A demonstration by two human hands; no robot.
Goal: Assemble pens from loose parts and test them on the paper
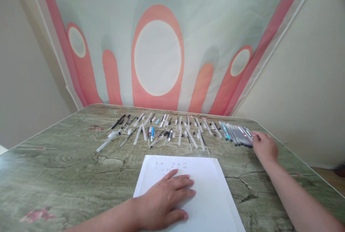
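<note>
My left hand (169, 198) lies flat on a white sheet of paper (212, 189), fingers spread, holding nothing. A few lines of handwriting (172, 165) show near the sheet's top edge. Out to the right, my right hand (265, 147) has its thumb and fingers closed at the end of a row of assembled pens (235, 134). It seems to pinch a pen (258, 137), mostly hidden by the fingers. The pens in that row lie side by side, mostly grey and clear, with a turquoise one (225, 131) near the left.
Taken-apart pen pieces lie across the far part of the wood-patterned table (67, 167): clear barrels (137, 135), black caps and thin refills. A blue-and-white piece (152, 133) lies among them. Behind the table's far edge hangs a backdrop (159, 59) with pink-red shapes.
</note>
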